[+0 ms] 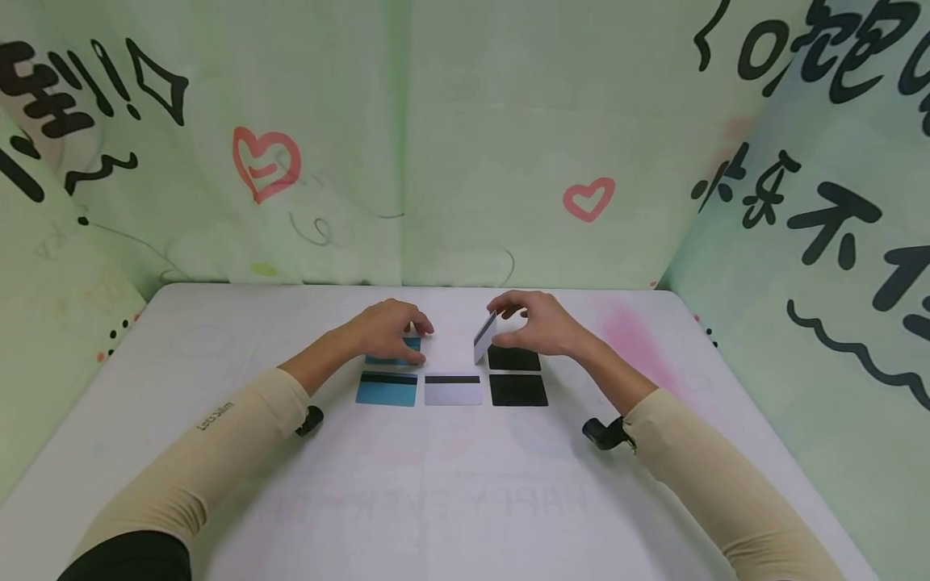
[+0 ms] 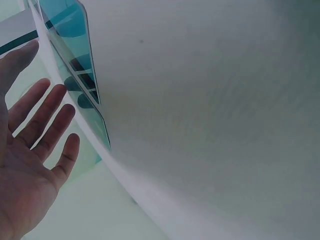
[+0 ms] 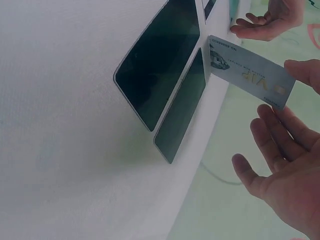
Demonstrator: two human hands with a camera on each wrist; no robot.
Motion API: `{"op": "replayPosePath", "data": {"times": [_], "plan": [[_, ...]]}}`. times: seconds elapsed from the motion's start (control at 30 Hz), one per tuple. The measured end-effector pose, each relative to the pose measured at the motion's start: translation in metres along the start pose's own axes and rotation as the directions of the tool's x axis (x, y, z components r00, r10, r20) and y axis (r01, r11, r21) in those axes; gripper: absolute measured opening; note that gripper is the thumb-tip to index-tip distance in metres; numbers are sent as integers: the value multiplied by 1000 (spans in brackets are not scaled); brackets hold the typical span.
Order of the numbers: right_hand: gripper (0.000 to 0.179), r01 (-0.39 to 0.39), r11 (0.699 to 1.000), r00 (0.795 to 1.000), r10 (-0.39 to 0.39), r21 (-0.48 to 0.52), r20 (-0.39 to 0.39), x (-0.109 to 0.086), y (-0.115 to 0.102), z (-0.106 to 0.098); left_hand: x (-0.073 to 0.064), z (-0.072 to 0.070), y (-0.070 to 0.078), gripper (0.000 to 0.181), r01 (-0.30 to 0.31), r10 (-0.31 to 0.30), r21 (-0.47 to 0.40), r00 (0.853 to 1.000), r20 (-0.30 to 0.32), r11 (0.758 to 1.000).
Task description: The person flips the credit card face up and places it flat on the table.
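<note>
Nearest: a person's arms in cream sleeves reach over a white tabletop, w/ a black wrist cam at the R cuff. Past them, front row of 3 flat cards, L to R: front blue card, front white card, front black card; blue & white have a dark stripe along the far side. Just behind, back row: back blue card, partly hidden by the L hand; back black card, by the R hand; gap btwn.

L hand is wide, fingers spread, holding nothing; can't tell if it touches the blue card. R hand pinches the VIP card near one end, thumb vs. fingers. Card stands up off the table at the gap, striped face L, printed face R; contact w/ tabletop unclear.

Step in hand looks like turning or setting that card into the gap; next move prob. calls for a steady pinch & tipping it flat w/o nudging neighbours.

Farthest: pale green backdrop w/ red hearts & black lettering.
</note>
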State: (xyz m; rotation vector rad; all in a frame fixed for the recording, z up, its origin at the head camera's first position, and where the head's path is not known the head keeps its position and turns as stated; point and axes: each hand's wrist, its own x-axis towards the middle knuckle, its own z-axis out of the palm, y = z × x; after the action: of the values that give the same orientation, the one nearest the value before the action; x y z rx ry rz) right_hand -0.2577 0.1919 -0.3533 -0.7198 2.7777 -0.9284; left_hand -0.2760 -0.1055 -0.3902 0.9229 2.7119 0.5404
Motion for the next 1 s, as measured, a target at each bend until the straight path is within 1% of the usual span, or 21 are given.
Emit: {"op": "replayPosePath", "data": {"times": [0.43,0.73,1.0], "plan": [[46,2,999,1000,-2,35,12,4,-4,3,-2,0,-1,49,-3,3,-4,1000,-2,1000],[52,7,999,1000,-8,44,21,7,-1,8,-1,1,-3,49,-6,6,7,1000,-14,1000],[52,10,999,1000,-11,44,27,9,1,13,-4,0,-3,50,0,0,14,1000,-13,1000]]}}
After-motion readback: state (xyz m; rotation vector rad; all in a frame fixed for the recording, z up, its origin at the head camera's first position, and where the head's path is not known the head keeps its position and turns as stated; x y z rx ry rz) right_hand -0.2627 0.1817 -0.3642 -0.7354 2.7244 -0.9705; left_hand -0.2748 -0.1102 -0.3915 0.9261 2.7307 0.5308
